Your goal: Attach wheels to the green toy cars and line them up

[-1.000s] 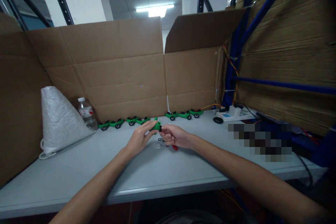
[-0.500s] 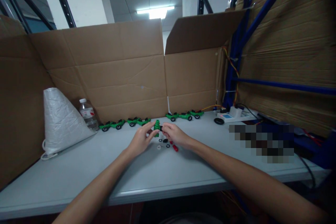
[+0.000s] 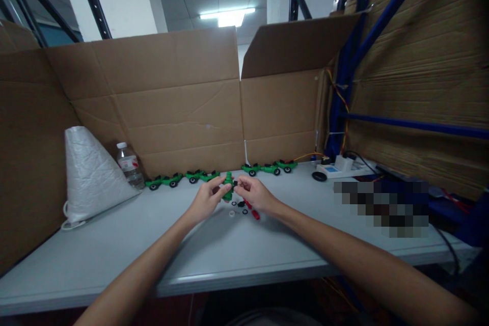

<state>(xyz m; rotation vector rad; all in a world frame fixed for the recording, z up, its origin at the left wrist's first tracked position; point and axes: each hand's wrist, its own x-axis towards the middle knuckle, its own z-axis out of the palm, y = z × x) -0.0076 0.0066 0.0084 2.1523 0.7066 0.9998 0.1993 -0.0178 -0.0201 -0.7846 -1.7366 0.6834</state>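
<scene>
In the head view, both hands meet over the middle of the grey worktop (image 3: 114, 260), just in front of the cardboard wall (image 3: 171, 112). The left hand (image 3: 204, 201) has its grip closed on a small green toy car body (image 3: 228, 186), held upright between thumb and fingertips; the right hand (image 3: 255, 194) pinches a small black piece against the side of that body, too small to tell exactly what it is, though it looks like a wheel. Under the hands lie loose small parts (image 3: 239, 208), black rings and a pale one, and beside them a red-handled tool (image 3: 252, 211) rests on the worktop. Along the foot of the cardboard stands a row of finished green cars (image 3: 183, 178) with black wheels, seven or so, with more to the right (image 3: 271, 167). Judging from this, several cars are already assembled and lined up, the one in hand is only partly fitted, and the loose parts suggest more fitting is left. At the left stand a white bag (image 3: 89, 175) and a water bottle (image 3: 129, 165); at the right lies a power strip (image 3: 340, 167).
</scene>
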